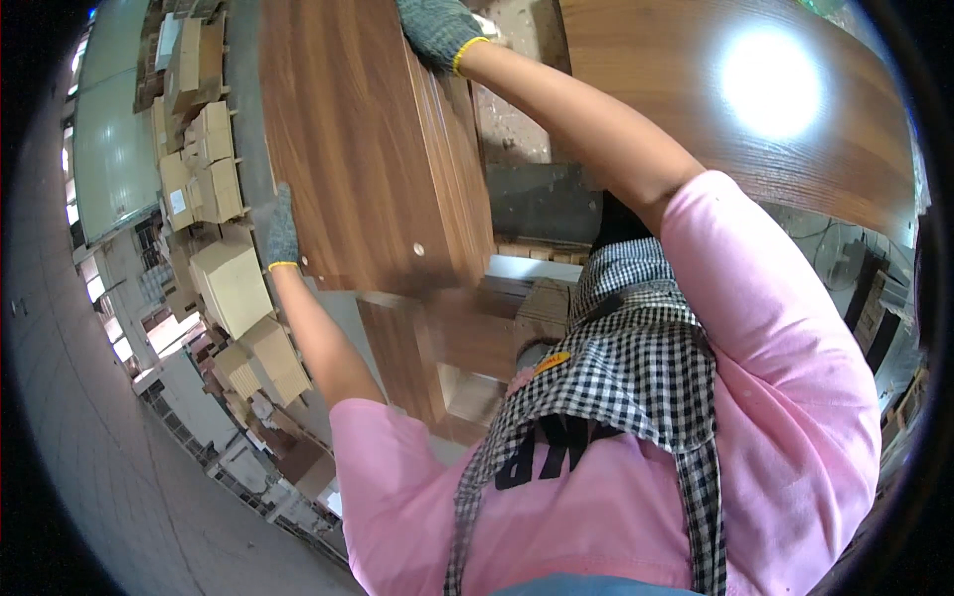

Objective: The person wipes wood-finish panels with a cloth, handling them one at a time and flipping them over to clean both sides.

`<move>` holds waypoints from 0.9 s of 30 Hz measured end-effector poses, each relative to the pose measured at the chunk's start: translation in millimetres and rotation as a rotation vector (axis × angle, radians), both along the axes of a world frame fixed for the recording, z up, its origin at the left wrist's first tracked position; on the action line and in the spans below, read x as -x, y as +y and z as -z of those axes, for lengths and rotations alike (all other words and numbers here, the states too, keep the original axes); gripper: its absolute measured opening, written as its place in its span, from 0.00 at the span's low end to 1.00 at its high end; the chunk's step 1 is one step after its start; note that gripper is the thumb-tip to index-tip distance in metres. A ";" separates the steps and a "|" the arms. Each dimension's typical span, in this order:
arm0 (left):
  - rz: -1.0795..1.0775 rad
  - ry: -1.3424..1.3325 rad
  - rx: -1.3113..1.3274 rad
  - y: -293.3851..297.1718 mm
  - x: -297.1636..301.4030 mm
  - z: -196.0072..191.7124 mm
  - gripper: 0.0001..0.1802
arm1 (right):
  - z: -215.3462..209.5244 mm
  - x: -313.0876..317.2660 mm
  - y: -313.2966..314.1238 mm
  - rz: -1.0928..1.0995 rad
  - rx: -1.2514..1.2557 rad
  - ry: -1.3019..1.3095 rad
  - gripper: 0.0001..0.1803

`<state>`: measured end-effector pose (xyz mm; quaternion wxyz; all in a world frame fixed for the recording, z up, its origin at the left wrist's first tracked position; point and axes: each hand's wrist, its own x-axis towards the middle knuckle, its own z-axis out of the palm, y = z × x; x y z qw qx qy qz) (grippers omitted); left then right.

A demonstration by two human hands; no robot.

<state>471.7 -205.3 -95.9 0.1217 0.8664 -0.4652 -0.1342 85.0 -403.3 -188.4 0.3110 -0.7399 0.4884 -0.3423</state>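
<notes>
Now look at this: the person has a stack of brown wood-grain panels (pixel 368 139) up in both arms, filling the picture from ten to twelve o'clock. The left hand (pixel 281 230), in a grey knit glove with a yellow cuff, is pressed flat along the stack's lower left edge at about nine o'clock, the grip closed on that edge. The right hand (pixel 437 30), gloved the same, hooks over the far top corner at twelve, fingers wrapped round it. So the panels are off the ground, tilted, carried between two opposite corners.

A checked apron (pixel 636 368) hangs over a pink shirt (pixel 795 397). Cardboard boxes (pixel 234 288) sit stacked at nine o'clock; a second large wood sheet (pixel 825 129) gleams under a lamp's glare at two. More brown panel pieces (pixel 437 368) lie below, near centre.

My read: to do this well, keep both hands on opposite corners, hold the panels squared so none slides off the stack, and keep the load close to the chest.
</notes>
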 end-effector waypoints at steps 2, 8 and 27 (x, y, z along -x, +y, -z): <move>-0.022 -0.005 -0.040 10.5 -4.1 4.4 0.29 | -6.6 -1.1 37.8 0.044 0.026 -0.358 0.35; -0.013 0.082 0.025 10.6 19.7 -3.2 0.36 | -5.4 78.6 312.0 -0.435 -0.062 -0.380 0.39; 0.246 -0.088 0.776 142.3 315.9 -25.3 0.14 | 32.4 480.8 84.0 0.581 0.201 1.019 0.31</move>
